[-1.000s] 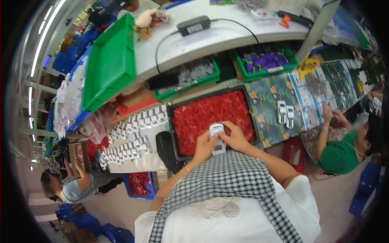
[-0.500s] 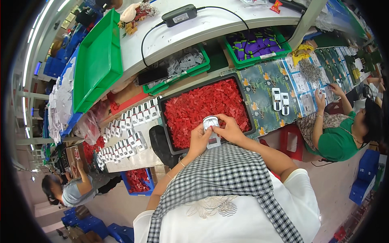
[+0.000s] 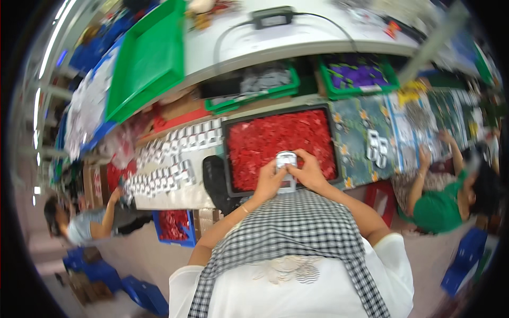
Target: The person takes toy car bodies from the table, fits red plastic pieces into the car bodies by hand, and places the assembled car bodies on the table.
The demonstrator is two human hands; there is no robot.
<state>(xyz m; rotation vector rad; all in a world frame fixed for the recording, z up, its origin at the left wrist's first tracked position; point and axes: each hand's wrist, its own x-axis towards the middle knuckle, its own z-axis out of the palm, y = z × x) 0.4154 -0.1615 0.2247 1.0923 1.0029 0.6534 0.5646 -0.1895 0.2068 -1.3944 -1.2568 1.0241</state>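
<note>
Found both hands raised together at the near edge of a black tray (image 3: 229, 159) filled with small red parts (image 3: 275, 140), over the tabletop (image 3: 175, 196). Left hand (image 3: 269, 181) and right hand (image 3: 306, 172) each closed in a pinching grip on one small white device (image 3: 286, 168), held between them just above the tray's near rim, judged so that loose parts could be reached without stretching. Noted rows of like white pieces (image 3: 169, 159) laid out left of the tray, well apart from the hands. Noted a patterned mat (image 3: 358, 138) with a few white pieces just right of the tray. Seen little free room: green bins (image 3: 254, 95) at the far side, a seated person in green (image 3: 440, 206) at right.
</note>
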